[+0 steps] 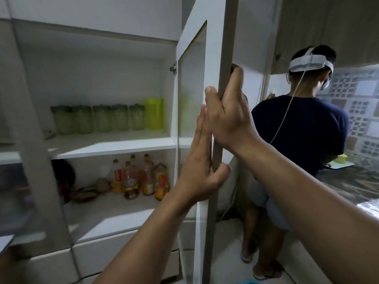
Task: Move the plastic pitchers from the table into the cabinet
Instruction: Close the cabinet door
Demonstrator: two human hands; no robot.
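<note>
The white cabinet (pixel 114 146) stands wide open with its glass door (pixel 192 83) swung out toward me. On the upper shelf a yellow-green plastic pitcher (pixel 154 113) stands at the right end of a row of several green-lidded pitchers (pixel 100 118). My right hand (pixel 227 117) grips the door's outer edge, thumb on the near side. Below it my left hand (pixel 200 160) lies flat against the same edge, fingers straight and thumb hooked around it. Neither hand holds a pitcher.
Several sauce bottles (pixel 141 177) and a dark pan (pixel 63 177) fill the lower shelf. A second glass door (pixel 24 181) hangs open at the left. A person in a dark shirt (pixel 299 132) stands close behind the door at a counter (pixel 348 185).
</note>
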